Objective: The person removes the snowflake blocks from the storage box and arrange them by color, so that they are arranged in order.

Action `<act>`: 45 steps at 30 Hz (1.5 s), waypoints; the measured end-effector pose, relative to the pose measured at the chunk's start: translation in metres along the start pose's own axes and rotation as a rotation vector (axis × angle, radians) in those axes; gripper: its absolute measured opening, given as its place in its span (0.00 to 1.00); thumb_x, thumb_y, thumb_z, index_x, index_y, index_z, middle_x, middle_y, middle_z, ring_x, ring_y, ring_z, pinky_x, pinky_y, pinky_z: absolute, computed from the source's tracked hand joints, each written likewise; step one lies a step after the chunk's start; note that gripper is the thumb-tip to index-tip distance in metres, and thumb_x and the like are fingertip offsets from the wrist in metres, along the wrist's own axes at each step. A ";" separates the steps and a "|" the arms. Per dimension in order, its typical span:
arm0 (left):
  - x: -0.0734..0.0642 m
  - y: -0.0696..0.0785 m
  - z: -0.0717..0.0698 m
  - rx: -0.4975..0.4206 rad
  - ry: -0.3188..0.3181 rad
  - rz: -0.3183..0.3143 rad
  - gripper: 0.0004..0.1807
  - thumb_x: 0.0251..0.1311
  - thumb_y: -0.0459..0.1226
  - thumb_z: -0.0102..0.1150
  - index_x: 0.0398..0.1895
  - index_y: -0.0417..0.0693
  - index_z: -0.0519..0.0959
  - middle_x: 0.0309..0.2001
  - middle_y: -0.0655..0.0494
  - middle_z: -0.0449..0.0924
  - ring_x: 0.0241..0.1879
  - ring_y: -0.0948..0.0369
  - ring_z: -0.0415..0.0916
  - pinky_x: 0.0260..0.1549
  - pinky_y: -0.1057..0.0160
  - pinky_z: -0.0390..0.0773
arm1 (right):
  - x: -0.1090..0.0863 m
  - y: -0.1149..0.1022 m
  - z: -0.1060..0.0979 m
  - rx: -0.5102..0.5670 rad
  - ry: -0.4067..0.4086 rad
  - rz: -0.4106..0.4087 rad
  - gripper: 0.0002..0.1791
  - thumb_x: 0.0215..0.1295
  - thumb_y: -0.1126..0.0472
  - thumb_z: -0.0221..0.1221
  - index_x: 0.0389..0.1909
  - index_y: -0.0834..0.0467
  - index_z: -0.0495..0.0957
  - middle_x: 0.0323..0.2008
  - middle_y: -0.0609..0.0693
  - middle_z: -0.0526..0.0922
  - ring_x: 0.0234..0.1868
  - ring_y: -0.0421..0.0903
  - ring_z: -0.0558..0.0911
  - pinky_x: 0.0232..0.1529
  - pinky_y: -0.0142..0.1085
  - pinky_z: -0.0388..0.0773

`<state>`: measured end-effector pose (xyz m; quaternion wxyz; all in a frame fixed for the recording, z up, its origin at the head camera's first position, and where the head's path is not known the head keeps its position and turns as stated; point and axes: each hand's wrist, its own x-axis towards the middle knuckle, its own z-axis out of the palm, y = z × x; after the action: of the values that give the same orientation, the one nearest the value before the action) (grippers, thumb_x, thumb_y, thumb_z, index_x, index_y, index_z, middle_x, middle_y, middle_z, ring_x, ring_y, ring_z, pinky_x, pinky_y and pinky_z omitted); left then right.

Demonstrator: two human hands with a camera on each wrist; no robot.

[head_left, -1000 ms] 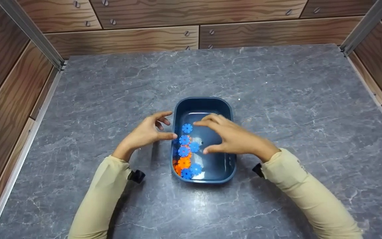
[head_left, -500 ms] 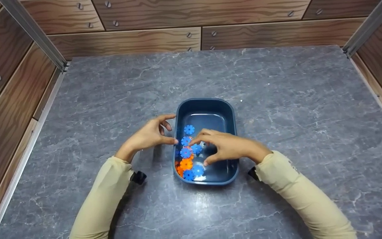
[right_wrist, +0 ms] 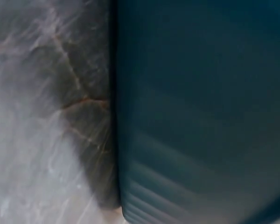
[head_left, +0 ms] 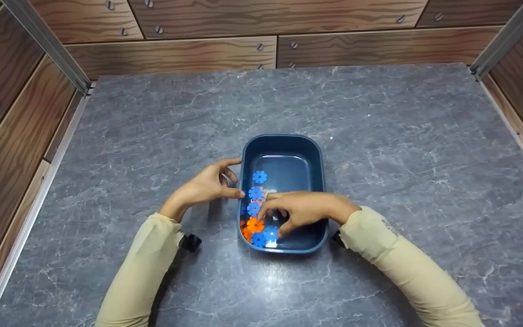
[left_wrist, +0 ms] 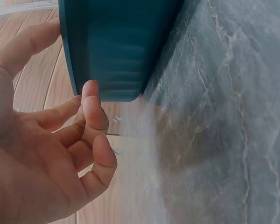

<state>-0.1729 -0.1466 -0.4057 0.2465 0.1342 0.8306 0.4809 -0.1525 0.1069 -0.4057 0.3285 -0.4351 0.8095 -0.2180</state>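
Note:
Flower-shaped plastic discs, blue (head_left: pixel 259 177) and orange (head_left: pixel 255 225), lie along the left side of a dark blue bin (head_left: pixel 304 249). My right hand (head_left: pixel 309 209) reaches down over the bin's right wall. Its bent fingers are over the discs and its thumb stands apart, beside a blue disc near the front; the hand covers part of the pile. At the left rim, the thumb and index fingertip of my left hand (head_left: pixel 209 184) rest against the bin. The left wrist view shows the other fingers of that hand (left_wrist: pixel 60 140) loosely bent, holding nothing.
The bin stands on a grey marbled tabletop (head_left: pixel 175 118). Wood-patterned panels (head_left: pixel 166 56) border the back and sides, with metal posts (head_left: pixel 48 50) at the rear corners. In the right wrist view the bin's outer wall (right_wrist: pixel 191 116) fills most of the picture.
My right hand has moved toward the front of the bin and lower, its fingers now among the discs. My left hand stays at the left rim, nearly still.

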 end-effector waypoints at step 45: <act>0.004 -0.013 0.008 -0.377 -0.080 -0.036 0.44 0.55 0.28 0.61 0.74 0.48 0.51 0.23 0.59 0.78 0.25 0.61 0.80 0.24 0.70 0.75 | 0.009 -0.001 0.010 -0.219 -0.056 0.080 0.18 0.57 0.55 0.66 0.49 0.44 0.76 0.39 0.41 0.74 0.36 0.38 0.73 0.38 0.33 0.70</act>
<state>-0.1713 -0.1455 -0.4218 0.3088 0.0898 0.7176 0.6177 -0.1489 0.0981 -0.4153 0.3098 -0.4417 0.8356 -0.1030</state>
